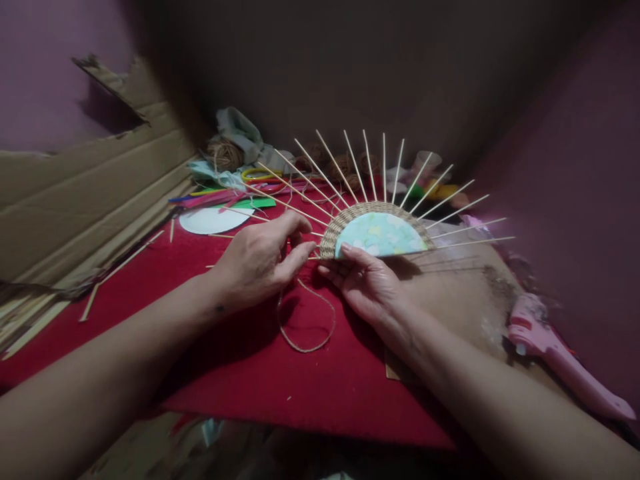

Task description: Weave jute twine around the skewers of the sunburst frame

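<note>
- Head view: the work goes on over a red cloth (pixel 260 373) that fills the middle and lower centre of the frame, with a brown board (pixel 465 293) showing at centre right.
- Torn corrugated cardboard (pixel 85 193) leans along the left side; the walls behind look dim purple, and the far corner at top centre is in deep shadow.
- At frame centre sits a half-round fan piece (pixel 377 233), pale patterned paper edged with woven twine, thin wooden sticks (pixel 345 167) spreading out from it like rays.
- The right hand (pixel 367 283) lies on the fan's lower edge, fingers flat against it, holding it down.
- The left hand (pixel 263 260) is just beside it, fingertips pinched together at the fan's left corner where a strand of twine (pixel 307 327) begins; the strand loops loosely over the cloth below the hands.
- Upper centre-left holds clutter: a twine ball (pixel 225 155), a white paper disc (pixel 215 220), coloured strips and yellow-handled scissors (pixel 260 175).
- A pink glue gun (pixel 555 353) lies at lower right.
- I can read no writing or brand anywhere.
</note>
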Demonstrator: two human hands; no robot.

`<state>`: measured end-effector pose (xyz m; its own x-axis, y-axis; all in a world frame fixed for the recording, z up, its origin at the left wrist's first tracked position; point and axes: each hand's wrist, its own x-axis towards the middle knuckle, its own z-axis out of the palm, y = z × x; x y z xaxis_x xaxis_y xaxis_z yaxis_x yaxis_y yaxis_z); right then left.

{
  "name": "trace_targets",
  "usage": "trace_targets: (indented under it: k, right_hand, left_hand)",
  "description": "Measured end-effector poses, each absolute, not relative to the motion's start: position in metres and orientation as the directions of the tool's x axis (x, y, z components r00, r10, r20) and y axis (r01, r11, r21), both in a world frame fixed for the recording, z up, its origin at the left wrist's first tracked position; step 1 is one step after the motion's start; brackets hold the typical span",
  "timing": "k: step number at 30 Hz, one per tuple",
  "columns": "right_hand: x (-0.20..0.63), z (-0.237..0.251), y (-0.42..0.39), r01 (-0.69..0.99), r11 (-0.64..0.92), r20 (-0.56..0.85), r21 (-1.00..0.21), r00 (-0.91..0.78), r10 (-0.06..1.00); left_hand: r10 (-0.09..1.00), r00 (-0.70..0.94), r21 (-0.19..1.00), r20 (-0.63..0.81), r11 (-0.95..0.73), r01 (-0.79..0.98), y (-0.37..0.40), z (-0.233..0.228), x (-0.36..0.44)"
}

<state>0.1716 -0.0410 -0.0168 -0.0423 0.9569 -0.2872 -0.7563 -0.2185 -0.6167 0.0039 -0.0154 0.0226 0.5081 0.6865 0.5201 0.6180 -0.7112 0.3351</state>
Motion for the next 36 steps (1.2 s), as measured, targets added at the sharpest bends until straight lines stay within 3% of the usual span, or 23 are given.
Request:
trace_targets:
  k: [4,9,12,16,19,22,36]
  right_hand:
    - [0.172,-0.017,-0.04,-0.772,-0.217,-0.297,-0.597,-0.038,0.954]
    - [0.172,-0.018,-0.041,-0.772,-0.213,-0.286,-0.599,-0.042,0.957]
    - [0.172,-0.017,-0.041,-0.777,-0.21,-0.285,-0.593,-0.041,0.958]
    - [0.171,-0.016,-0.041,-0.777,-0.208,-0.273,-0.594,-0.049,0.961]
    - [0.171,-0.015,-0.041,-0.775,-0.215,-0.27,-0.594,-0.06,0.961]
    - [0.171,-0.014,-0.041,-0.768,-0.22,-0.275,-0.601,-0.06,0.96]
    - [0.17,-0.015,-0.043,-0.761,-0.212,-0.263,-0.613,-0.057,0.963]
  left_hand:
    - [0.697,0.38,0.401,0.608,-0.683,0.611,-0.012,0.02,0.003]
    - [0.628,0.268,0.396,0.73,-0.709,0.584,-0.008,0.022,-0.001]
    - [0.53,0.388,0.279,0.754,-0.793,0.542,-0.01,0.025,-0.002]
    - [0.41,0.628,0.077,0.661,-0.87,0.488,-0.012,0.021,0.0]
    - [0.419,0.693,-0.043,0.586,-0.838,0.543,-0.011,0.014,0.004]
    - [0.445,0.704,-0.082,0.554,-0.812,0.578,-0.01,0.009,0.006]
    - [0.499,0.706,-0.049,0.503,-0.799,0.6,-0.01,0.007,0.01]
